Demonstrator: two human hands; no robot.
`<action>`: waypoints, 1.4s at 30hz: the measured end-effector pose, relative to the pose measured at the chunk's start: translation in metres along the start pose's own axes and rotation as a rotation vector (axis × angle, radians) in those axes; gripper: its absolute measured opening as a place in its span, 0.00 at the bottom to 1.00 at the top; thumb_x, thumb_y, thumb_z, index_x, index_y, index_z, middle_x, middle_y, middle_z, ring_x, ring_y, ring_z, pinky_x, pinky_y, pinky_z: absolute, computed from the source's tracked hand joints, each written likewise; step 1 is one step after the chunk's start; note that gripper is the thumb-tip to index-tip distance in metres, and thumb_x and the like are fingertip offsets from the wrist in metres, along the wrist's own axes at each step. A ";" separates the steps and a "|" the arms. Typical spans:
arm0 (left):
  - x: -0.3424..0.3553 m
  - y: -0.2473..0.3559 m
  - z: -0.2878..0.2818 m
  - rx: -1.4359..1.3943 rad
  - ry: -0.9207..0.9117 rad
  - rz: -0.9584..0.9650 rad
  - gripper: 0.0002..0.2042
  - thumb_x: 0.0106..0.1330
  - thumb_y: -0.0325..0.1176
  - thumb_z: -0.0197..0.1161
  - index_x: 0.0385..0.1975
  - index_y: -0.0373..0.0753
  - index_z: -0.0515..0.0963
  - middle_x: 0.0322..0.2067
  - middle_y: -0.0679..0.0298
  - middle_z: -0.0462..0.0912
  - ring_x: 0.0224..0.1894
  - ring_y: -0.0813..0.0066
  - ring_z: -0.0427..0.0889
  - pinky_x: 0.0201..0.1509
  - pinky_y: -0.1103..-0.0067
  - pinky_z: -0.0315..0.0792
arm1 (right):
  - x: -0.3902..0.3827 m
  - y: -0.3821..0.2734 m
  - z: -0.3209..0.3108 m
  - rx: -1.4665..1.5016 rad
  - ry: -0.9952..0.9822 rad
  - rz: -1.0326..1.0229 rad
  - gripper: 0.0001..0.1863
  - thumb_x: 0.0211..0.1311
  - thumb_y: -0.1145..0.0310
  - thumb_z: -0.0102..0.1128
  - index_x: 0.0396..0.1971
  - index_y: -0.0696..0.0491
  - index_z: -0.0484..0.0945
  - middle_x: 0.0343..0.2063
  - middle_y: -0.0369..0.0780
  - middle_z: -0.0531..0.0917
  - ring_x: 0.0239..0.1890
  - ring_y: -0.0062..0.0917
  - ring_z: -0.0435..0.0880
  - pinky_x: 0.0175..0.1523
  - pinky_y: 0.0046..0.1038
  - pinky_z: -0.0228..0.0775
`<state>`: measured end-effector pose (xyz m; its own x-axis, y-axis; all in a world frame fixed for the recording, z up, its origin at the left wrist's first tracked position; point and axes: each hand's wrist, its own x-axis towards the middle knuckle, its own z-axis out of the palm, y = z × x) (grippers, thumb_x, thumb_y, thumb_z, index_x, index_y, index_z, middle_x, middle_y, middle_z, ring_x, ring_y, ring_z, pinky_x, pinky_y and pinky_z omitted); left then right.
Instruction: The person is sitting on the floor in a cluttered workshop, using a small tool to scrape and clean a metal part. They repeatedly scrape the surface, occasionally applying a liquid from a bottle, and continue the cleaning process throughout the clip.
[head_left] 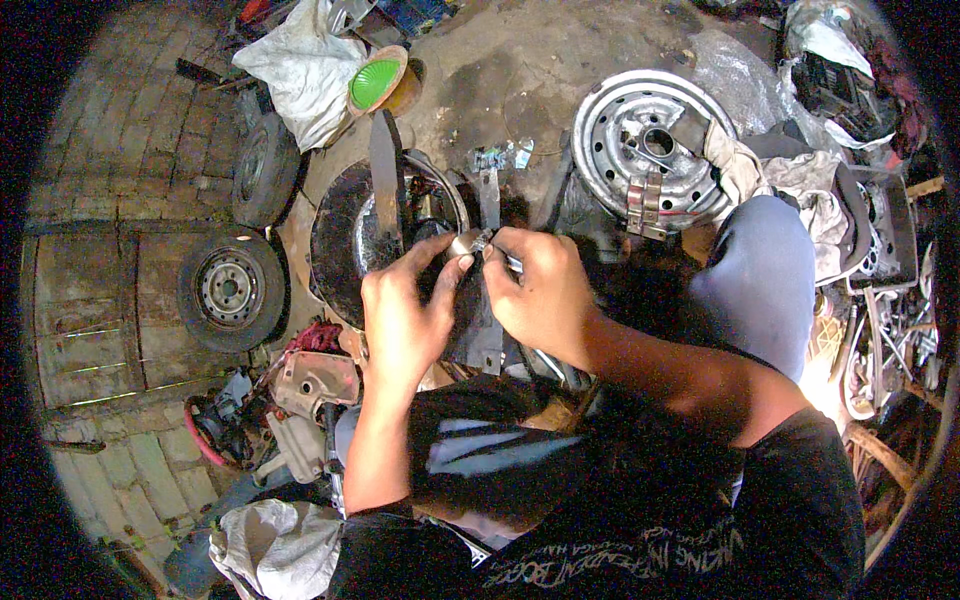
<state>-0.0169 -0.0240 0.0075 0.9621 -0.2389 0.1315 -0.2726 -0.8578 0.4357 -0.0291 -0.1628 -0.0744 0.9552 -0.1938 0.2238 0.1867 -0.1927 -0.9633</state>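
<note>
My left hand pinches a small, shiny, rounded metal part between thumb and fingers. Close against it, my right hand is closed, its fingertips meeting at the part's right end. A small greyish bit shows there, too small to name. Beneath both hands lies a dark round basin-like thing, its inside glossy black. A flat grey metal bar stands up across it, just beyond my left hand. Metal strips reach down under my right hand, partly hidden by it.
At the right lies a silver wheel rim with a metal bracket on it, beside pale rags. Tyred wheels stand on the left by wooden boards. A green-lined bowl and white sack are beyond; metal parts clutter the near left.
</note>
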 end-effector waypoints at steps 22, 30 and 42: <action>0.001 0.003 0.000 -0.011 -0.037 -0.017 0.12 0.65 0.31 0.69 0.45 0.32 0.85 0.41 0.47 0.88 0.45 0.52 0.89 0.52 0.68 0.80 | 0.024 -0.001 -0.008 -0.095 -0.198 0.025 0.09 0.59 0.69 0.63 0.27 0.61 0.82 0.24 0.56 0.80 0.31 0.54 0.83 0.35 0.45 0.74; 0.000 0.000 -0.001 -0.020 -0.036 -0.030 0.12 0.65 0.31 0.69 0.45 0.33 0.85 0.42 0.47 0.88 0.46 0.52 0.89 0.53 0.68 0.80 | 0.016 -0.006 -0.006 -0.069 -0.120 -0.012 0.11 0.56 0.63 0.66 0.26 0.57 0.83 0.26 0.54 0.84 0.33 0.55 0.84 0.43 0.51 0.78; 0.001 0.002 -0.003 -0.012 -0.046 -0.054 0.12 0.65 0.31 0.70 0.44 0.33 0.86 0.41 0.47 0.88 0.45 0.52 0.89 0.52 0.67 0.80 | 0.025 -0.001 -0.009 -0.111 -0.138 0.120 0.10 0.58 0.64 0.65 0.26 0.56 0.83 0.25 0.54 0.84 0.32 0.54 0.85 0.41 0.49 0.79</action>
<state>-0.0165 -0.0248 0.0109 0.9748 -0.2128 0.0667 -0.2197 -0.8645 0.4520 -0.0079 -0.1758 -0.0665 0.9928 -0.0898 0.0791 0.0507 -0.2827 -0.9579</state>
